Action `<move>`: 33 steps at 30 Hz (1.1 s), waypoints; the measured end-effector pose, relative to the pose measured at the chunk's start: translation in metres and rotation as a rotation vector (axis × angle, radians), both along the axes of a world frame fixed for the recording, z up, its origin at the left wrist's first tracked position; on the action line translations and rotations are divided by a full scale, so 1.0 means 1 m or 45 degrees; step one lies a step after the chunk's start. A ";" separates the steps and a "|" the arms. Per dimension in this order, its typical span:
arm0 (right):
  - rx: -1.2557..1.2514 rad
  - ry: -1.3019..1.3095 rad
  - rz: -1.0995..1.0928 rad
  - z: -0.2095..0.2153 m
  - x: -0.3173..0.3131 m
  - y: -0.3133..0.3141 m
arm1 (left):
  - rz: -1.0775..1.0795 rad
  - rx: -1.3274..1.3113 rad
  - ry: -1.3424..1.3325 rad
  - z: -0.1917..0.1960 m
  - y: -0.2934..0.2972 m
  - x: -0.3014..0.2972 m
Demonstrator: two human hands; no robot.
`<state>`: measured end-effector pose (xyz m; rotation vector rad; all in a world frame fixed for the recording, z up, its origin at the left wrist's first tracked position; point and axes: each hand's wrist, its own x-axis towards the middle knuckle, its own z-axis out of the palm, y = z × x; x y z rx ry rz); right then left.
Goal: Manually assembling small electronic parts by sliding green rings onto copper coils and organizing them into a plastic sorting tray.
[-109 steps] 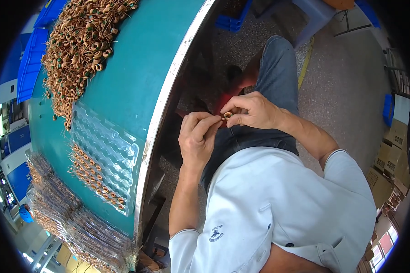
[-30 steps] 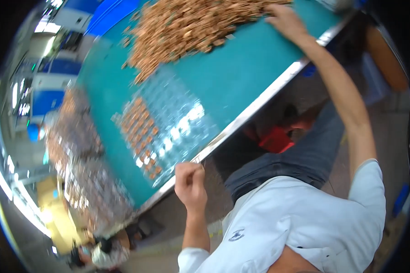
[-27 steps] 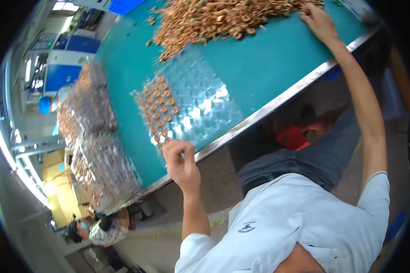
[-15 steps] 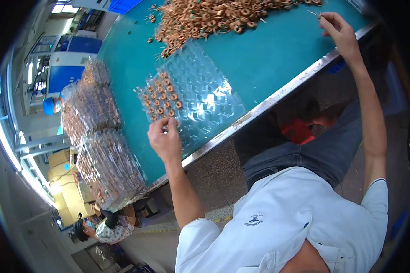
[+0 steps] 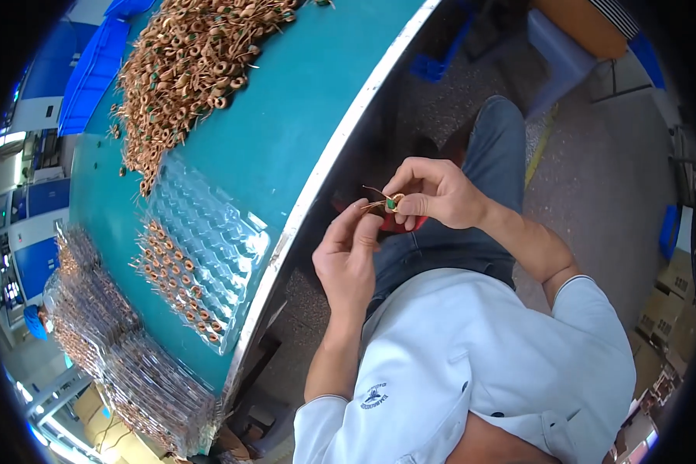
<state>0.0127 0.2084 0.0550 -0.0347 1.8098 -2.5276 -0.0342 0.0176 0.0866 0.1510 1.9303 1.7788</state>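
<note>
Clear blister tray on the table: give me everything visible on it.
The clear blister tray is thin transparent plastic moulded into a grid of small pockets. It lies flat on the teal table, below the loose pile of copper coils. The pockets along its left side hold copper coils; the rest look empty. Neither hand touches it.

A teal-topped worktable with a pale metal edge [image 5: 317, 185] fills ten o'clock. Speckled grey concrete floor [image 5: 595, 170] spreads at two o'clock; brown cardboard boxes [image 5: 665, 309] sit at four.
</note>
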 end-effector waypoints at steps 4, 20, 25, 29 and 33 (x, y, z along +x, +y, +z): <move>-0.047 -0.060 0.014 -0.020 0.016 0.012 | -0.060 0.060 -0.044 -0.021 0.013 0.002; 0.849 0.051 -0.296 -0.017 0.035 0.026 | -0.077 0.031 0.004 -0.042 0.021 0.018; 0.904 0.252 -0.265 -0.022 0.033 0.017 | -0.138 -0.114 0.502 -0.043 0.030 0.002; 0.939 0.277 -0.380 -0.027 0.031 0.014 | -0.157 -0.008 0.529 -0.046 0.027 0.002; 0.913 0.147 -0.396 -0.034 0.034 0.018 | -0.199 -0.003 0.560 -0.055 0.030 0.004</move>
